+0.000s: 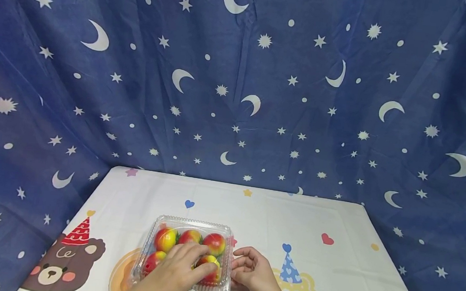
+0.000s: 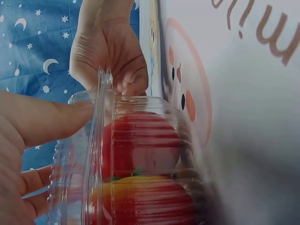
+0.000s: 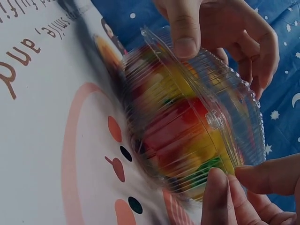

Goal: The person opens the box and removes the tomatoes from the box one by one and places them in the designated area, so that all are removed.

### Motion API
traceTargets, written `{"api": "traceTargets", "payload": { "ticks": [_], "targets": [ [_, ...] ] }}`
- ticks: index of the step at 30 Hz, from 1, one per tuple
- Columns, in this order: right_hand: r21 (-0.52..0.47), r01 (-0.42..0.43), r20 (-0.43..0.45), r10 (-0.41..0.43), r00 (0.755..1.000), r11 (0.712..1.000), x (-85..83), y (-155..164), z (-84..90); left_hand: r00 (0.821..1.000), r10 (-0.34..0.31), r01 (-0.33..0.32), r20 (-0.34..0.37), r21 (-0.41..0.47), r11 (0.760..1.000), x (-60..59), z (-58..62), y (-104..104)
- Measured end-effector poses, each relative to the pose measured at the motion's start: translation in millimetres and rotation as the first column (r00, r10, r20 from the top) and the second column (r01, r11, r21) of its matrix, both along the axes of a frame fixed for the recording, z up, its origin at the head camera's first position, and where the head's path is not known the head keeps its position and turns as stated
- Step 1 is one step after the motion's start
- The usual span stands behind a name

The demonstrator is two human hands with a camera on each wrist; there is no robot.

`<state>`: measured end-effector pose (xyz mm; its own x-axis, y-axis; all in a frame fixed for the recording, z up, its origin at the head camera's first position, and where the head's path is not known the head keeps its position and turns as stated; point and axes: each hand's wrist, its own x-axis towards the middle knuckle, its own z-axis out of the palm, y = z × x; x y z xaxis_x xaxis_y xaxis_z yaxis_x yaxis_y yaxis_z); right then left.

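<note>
A clear plastic clamshell container [image 1: 196, 221] sits on the table with its lid down. Several round red-and-yellow fruits [image 1: 214, 244] show through it, with bits of green between them. My left hand [image 1: 179, 272] lies over the lid, fingers spread across the top and thumb toward the near side. In the left wrist view, that thumb [image 2: 47, 119] reaches the lid close to the seam. My right hand [image 1: 255, 273] is at the container's right side. Its thumb [image 3: 215, 192] and index finger [image 3: 265, 178] pinch the rim near a corner, as the right wrist view shows.
A white tablecloth [image 1: 276, 216] printed with a bear [image 1: 62, 265], hearts and party-hat figures covers the table. Behind and around it hangs a blue curtain [image 1: 259, 134] with moons and stars.
</note>
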<state>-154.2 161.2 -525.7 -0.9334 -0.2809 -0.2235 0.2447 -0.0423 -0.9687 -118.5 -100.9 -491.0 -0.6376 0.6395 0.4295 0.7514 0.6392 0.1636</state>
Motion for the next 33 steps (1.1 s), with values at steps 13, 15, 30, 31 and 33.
{"api": "traceTargets", "payload": {
  "ticks": [13, 15, 30, 31, 33],
  "targets": [
    [-0.031, -0.021, 0.055, 0.023, 0.998, 0.999, 6.8, 0, -0.4, 0.999, -0.013, 0.013, -0.03, -0.003, 1.0, 1.0, -4.6, 4],
    [-0.043, -0.03, 0.062, 0.032, 0.998, 0.999, 7.9, 0, -1.0, 1.0, -0.011, 0.011, -0.019, -0.01, 1.0, 1.3, -4.5, 4],
    [-0.121, -0.053, 0.126, 0.068, 0.99, 0.991, 12.9, 0, -2.9, 0.973, -0.085, 0.094, -0.213, 0.031, 0.995, -0.8, -14.3, 9],
    [-0.118, -0.053, 0.128, 0.068, 0.989, 0.992, 12.8, 0, -2.5, 0.972, -0.086, 0.096, -0.22, 0.034, 0.995, -0.7, -14.7, 9],
    [-0.116, -0.053, 0.13, 0.068, 0.989, 0.992, 12.8, 0, -2.4, 0.968, -0.086, 0.098, -0.236, 0.039, 0.994, -0.8, -15.5, 10]
  ]
}}
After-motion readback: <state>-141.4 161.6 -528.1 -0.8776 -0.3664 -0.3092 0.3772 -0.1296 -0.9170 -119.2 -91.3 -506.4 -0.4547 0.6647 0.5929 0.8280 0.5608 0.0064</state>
